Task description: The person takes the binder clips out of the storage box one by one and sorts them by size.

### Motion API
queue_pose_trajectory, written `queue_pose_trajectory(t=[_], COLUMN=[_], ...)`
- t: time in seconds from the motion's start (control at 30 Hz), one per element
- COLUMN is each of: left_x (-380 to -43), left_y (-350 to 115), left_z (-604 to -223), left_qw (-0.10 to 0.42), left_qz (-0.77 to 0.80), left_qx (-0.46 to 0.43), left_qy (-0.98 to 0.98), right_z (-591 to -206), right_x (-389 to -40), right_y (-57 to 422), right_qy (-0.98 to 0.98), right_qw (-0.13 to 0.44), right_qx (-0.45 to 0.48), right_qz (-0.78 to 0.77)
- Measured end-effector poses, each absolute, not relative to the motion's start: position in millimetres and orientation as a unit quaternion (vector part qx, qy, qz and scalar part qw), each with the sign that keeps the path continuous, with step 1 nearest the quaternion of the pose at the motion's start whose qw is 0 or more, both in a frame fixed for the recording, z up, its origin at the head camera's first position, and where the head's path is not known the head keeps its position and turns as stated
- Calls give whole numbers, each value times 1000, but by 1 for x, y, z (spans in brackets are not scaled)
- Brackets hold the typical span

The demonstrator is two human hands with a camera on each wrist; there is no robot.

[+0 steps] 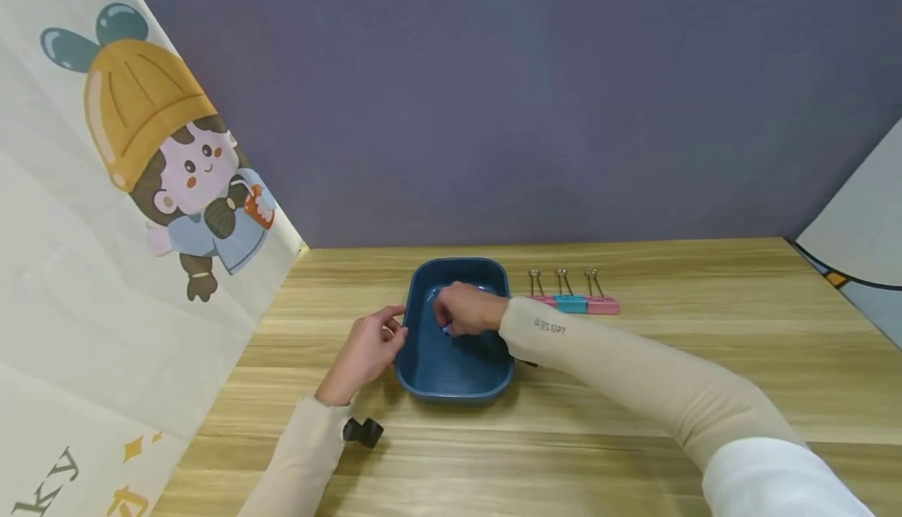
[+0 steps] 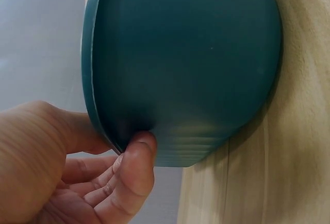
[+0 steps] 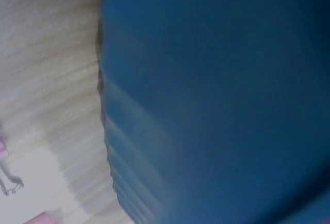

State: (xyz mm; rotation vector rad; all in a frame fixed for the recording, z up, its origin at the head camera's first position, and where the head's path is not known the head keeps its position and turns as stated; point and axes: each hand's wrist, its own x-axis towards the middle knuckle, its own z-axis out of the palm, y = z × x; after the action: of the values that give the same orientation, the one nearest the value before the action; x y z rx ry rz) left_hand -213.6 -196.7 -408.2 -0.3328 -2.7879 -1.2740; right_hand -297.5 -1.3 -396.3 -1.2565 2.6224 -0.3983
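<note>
A dark blue plastic basin [image 1: 451,380] with rounded corners stands on the wooden table. My left hand [image 1: 368,346] is at its left side, and in the left wrist view the thumb and a finger pinch the rim. Reaching down inside the basin, my right hand [image 1: 465,309] has curled fingers around a small bright blue thing [image 1: 445,330]. Most of that thing is hidden by the fingers, so its kind cannot be told. The right wrist view shows only the basin's ribbed outer wall [image 3: 206,105], blurred; the right hand is out of sight there.
Right of the basin lie three binder clips in a row: a teal clip [image 1: 571,305] between pink ones, the right pink clip [image 1: 603,306] farthest out. The right forearm passes just in front of them. A grey-purple partition [image 1: 535,110] borders the table's back; a printed curtain [image 1: 92,305] borders its left.
</note>
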Motion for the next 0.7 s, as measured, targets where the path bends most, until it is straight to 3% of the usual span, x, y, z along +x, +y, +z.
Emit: queue_pose_trajectory(t=[0.2,0.7], left_x=[-214,-212], left_y=[-197,-196], left_z=[-409,-411], left_qw=[26,37], left_qz=[-419,-412], left_qx=[-103,-104], left_qy=[-902,-905], right_z=[-382,-352], right_x=[-294,-285], right_y=[5,35], right_qy=[892,887], right_qw=[110,47], right_qx=[-414,-418], right_qz=[-144,-188])
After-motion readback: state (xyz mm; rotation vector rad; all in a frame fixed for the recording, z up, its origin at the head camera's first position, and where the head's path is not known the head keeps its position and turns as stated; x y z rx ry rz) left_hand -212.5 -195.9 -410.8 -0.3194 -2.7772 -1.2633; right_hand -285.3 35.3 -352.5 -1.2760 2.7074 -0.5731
